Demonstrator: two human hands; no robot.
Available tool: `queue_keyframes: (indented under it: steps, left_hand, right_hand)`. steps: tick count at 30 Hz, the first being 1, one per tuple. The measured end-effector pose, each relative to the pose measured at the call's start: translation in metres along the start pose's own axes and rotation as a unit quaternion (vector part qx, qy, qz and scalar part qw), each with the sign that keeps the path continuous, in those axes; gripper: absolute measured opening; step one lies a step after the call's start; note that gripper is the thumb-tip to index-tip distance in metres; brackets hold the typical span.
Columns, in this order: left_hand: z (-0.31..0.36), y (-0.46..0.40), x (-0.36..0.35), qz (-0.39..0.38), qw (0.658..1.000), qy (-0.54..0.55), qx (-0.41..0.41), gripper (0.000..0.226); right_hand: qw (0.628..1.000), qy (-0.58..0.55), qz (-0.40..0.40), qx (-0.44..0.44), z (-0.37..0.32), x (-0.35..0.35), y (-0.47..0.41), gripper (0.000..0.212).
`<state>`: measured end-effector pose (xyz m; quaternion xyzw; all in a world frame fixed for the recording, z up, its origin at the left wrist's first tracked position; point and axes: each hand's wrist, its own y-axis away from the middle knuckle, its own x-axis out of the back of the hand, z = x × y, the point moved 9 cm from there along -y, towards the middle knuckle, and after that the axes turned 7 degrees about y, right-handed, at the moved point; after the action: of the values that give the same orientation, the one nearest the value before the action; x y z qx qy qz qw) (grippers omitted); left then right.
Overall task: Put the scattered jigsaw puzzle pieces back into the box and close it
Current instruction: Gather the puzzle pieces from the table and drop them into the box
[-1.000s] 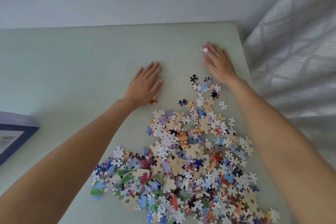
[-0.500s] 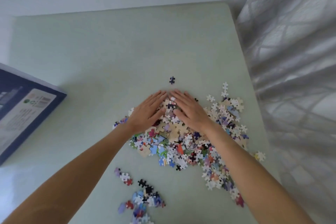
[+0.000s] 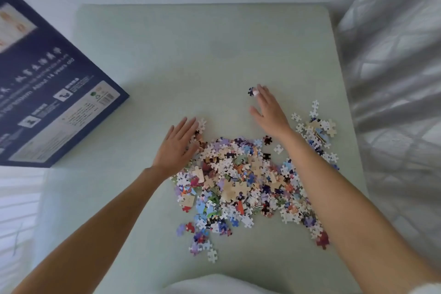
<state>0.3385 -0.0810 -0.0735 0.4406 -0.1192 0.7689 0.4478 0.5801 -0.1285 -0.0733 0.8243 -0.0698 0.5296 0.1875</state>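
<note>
A heap of colourful jigsaw pieces [image 3: 241, 179] lies on the pale green table [image 3: 191, 59]. My left hand [image 3: 177, 144] lies flat with straight fingers at the heap's upper left edge, touching pieces there. My right hand [image 3: 268, 110] reaches beyond the heap with fingers straight, its fingertips at a lone dark piece [image 3: 250, 91]. A smaller cluster of pieces [image 3: 317, 129] sits to the right of my right forearm. The dark blue puzzle box [image 3: 47, 93] lies at the table's left side with its printed face up.
A few stray pieces [image 3: 202, 243] lie near the table's front. A sheer white curtain [image 3: 393, 79] hangs along the right edge of the table. A white rounded thing [image 3: 214, 284] shows at the bottom edge.
Both hands have parted from the top of the heap. My right hand has reached out to the lone dark piece, and my left has slid to the heap's left edge. The view has shifted.
</note>
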Motion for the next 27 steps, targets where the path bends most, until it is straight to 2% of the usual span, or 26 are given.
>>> queue_keyframes:
  steps: [3,5,9,11,13,16,21,25,27]
  left_hand:
    - [-0.015,0.008,-0.015,-0.048,0.998,-0.017,0.037,0.074]
    - [-0.011,0.016,-0.023,-0.067,0.998,-0.012,0.019,0.073]
    - [0.006,0.040,-0.036,-0.099,0.995,0.016,-0.027,0.065]
    - [0.010,0.055,-0.039,-0.113,0.992,0.047,-0.026,0.068]
    - [0.009,0.070,-0.034,-0.110,0.991,0.081,-0.014,0.070]
    - [0.000,0.091,-0.014,-0.057,0.992,0.110,0.014,0.058]
    - [-0.021,0.112,0.028,0.073,0.989,0.118,0.058,0.037]
    - [-0.038,0.124,0.067,0.196,0.963,0.128,0.133,0.033]
    - [-0.051,0.140,0.088,0.253,0.936,0.162,0.184,0.032]
  right_hand:
    - [0.996,0.055,-0.065,-0.014,0.007,-0.019,-0.016,0.061]
    - [0.994,0.074,-0.076,0.031,-0.013,-0.029,-0.005,0.060]
    - [0.978,0.048,-0.119,0.164,-0.078,-0.059,0.059,0.062]
    - [0.975,0.019,-0.133,0.175,-0.098,-0.068,0.085,0.058]
    - [0.980,0.006,-0.114,0.164,-0.109,-0.066,0.092,0.050]
    - [0.985,0.044,-0.057,0.155,-0.128,-0.055,0.071,0.046]
    - [0.974,0.127,-0.138,0.124,-0.146,-0.075,0.044,0.063]
    - [0.949,0.167,-0.171,0.203,-0.178,-0.086,0.086,0.060]
    - [0.950,0.148,-0.144,0.232,-0.203,-0.073,0.091,0.049]
